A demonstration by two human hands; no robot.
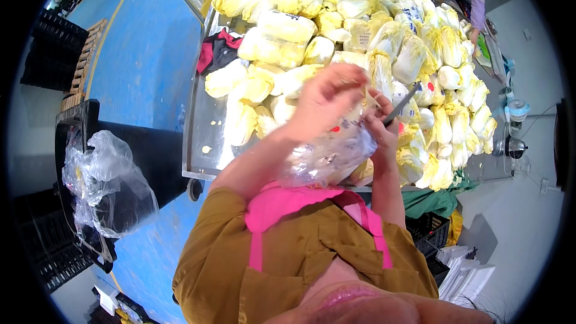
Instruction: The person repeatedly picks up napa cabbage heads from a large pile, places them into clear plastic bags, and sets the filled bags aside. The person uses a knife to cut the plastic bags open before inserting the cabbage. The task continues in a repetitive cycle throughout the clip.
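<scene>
My left hand [330, 101] is blurred, its fingers curled beside the upper edge of a clear plastic bag [333, 153]. Whether the fingers grip the film cannot be made out. The bag bears printing and a red mark, and lies in front of my chest at the table's near edge. In my right hand [382, 130] is a knife [402, 104], its dark blade pointing up and away to the right. The thumb and fingers of that hand also touch the bag's edge. Napa cabbages [409, 58] are heaped just beyond both hands, some wrapped in printed plastic.
The metal table [198, 153] has a raised rim. A red and black cloth [219, 51] lies at its left. A black bin [148, 153] with clear plastic film [112, 180] stands left. Another person's arm [478, 4] reaches over the far right. Black crates [429, 231] sit below right.
</scene>
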